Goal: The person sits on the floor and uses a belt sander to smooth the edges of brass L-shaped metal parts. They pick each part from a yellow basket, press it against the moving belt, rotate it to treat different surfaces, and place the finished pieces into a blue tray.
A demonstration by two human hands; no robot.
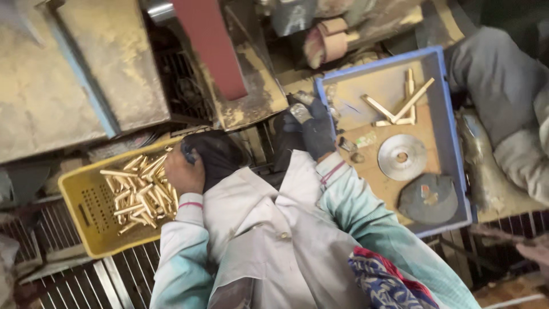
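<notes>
My left hand [183, 170] is bare and closed on a dark cloth or glove [210, 155], at the right rim of a yellow crate [86, 214]. Several short brass tubes [140, 191] lie heaped in that crate. My right hand [313, 130] wears a dark glove and pinches a small shiny metal piece [299, 112] beside the left wall of a blue tray [449, 114]. In the tray lie crossed brass bars [400, 106], a silver disc [402, 157] and a dark grey disc [428, 198].
A red abrasive belt [209, 46] runs down a dusty machine [114, 68] at the top. Another person's grey-clad limb [500, 80] rests at the right past the tray. A metal grating [86, 280] lies below the crate.
</notes>
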